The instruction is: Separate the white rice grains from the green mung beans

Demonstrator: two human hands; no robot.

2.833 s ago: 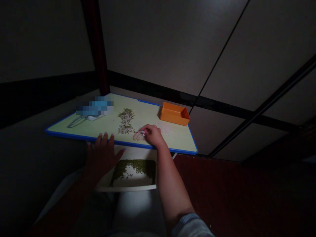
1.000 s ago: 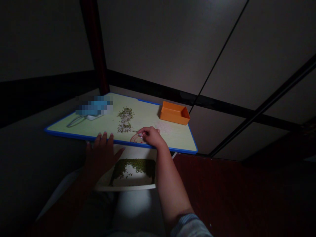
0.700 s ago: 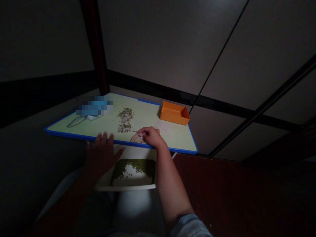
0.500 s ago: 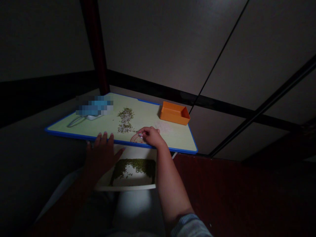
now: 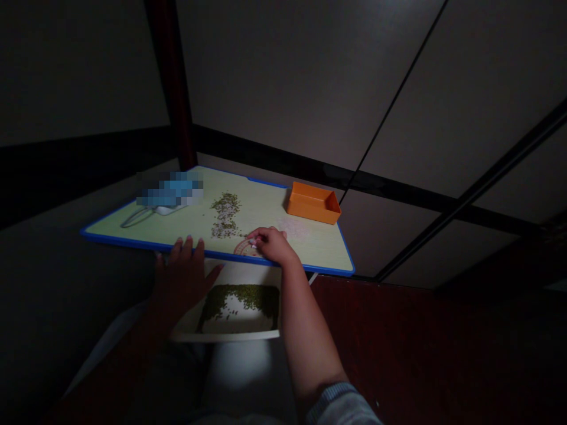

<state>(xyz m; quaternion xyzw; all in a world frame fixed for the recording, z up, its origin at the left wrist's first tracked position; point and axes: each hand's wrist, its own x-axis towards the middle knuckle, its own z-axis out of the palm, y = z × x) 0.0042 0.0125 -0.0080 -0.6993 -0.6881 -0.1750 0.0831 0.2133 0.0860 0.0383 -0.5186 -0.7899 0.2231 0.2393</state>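
Observation:
My right hand (image 5: 271, 244) is low over the small table (image 5: 266, 200), close to its front edge. Its thumb and fingers are pinched together above a printed round pattern (image 5: 243, 247). Something small and pale shows at the fingertips, too small to name. Just beyond and to the left lies a loose pile of small green and whitish grains (image 5: 225, 215). My left hand (image 5: 183, 271) is open, fingers spread, with its fingertips on the blue front edge. Below the tabletop, between my forearms, a pale tray (image 5: 234, 337) holds many small green grains (image 5: 248, 298).
An orange box (image 5: 312, 206) stands at the back right of the table. Beside it is a faint pinkish patch (image 5: 295, 227). At the back left lies a blurred-out blue item (image 5: 170, 189) with a cord loop (image 5: 135, 218). Panelled walls (image 5: 287, 88) close in behind.

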